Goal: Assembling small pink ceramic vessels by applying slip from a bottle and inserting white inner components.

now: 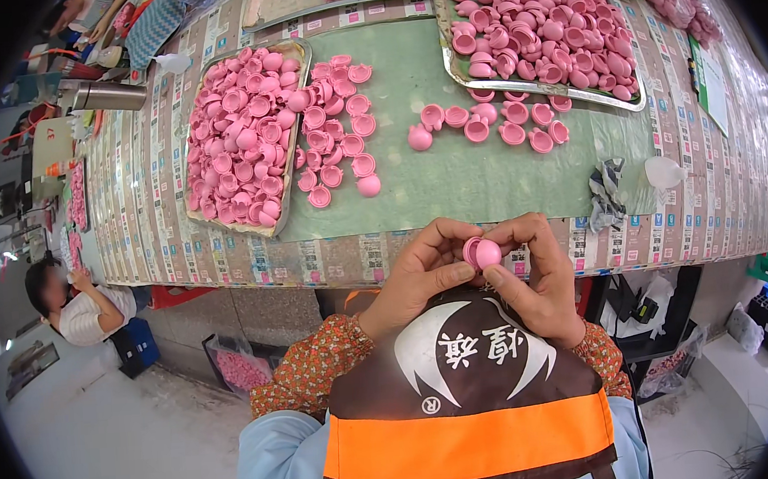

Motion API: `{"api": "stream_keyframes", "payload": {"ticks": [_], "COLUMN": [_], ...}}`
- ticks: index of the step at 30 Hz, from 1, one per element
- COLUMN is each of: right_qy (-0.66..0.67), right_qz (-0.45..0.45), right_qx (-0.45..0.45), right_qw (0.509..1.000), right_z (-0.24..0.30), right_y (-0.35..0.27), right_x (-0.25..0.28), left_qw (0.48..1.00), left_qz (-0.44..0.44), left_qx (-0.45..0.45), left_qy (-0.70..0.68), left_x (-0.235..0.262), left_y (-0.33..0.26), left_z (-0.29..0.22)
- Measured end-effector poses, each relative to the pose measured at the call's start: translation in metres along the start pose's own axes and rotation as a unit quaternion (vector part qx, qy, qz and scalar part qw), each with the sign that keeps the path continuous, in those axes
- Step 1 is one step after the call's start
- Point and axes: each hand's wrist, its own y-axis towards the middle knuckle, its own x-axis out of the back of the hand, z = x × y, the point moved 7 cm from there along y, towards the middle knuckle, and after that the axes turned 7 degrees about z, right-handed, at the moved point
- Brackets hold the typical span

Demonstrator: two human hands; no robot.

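Note:
Between my two hands, in front of the table's near edge, is a small pink plastic shell (pixel 483 253) made of two rounded halves, partly parted. My left hand (pixel 426 268) pinches it from the left with thumb and fingers. From the right, my right hand (pixel 533 269) grips the same shell, its thumb against the lower side. Beyond my hands, loose pink shells (pixel 476 129) lie on the green sheet (pixel 399 198). Another loose group of pink shells (pixel 329 145) lies farther left, beside a heaped tray.
A metal tray (pixel 287 188) piled with pink pieces stands left; another full tray (pixel 610 97) stands far right. A third tray (pixel 315 13) is at the back. A crumpled grey cloth (pixel 608 193) and a white round piece (pixel 664 172) lie right. Another person (pixel 85 300) sits far left.

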Motion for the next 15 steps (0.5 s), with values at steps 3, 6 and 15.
{"api": "stream_keyframes", "payload": {"ticks": [3, 6, 15], "right_qy": [0.025, -0.008, 0.010], "right_qz": [-0.006, -0.002, -0.033], "right_qx": [-0.010, -0.001, -0.006], "right_qw": [1.000, 1.000, 0.999], "right_z": [-0.0030, 0.0017, -0.0054], "right_y": [-0.0003, 0.0009, -0.0007], "right_x": [0.0011, -0.0001, -0.0015], "left_qw": [1.000, 1.000, 1.000], "left_qz": [-0.003, 0.003, 0.000], "left_qx": [0.001, 0.001, -0.017], "left_qy": [0.004, 0.005, 0.016], "left_x": [0.0005, -0.0006, 0.0030], "left_y": [0.0006, 0.0013, 0.0025], "left_z": [0.0005, 0.0000, 0.0005]}}
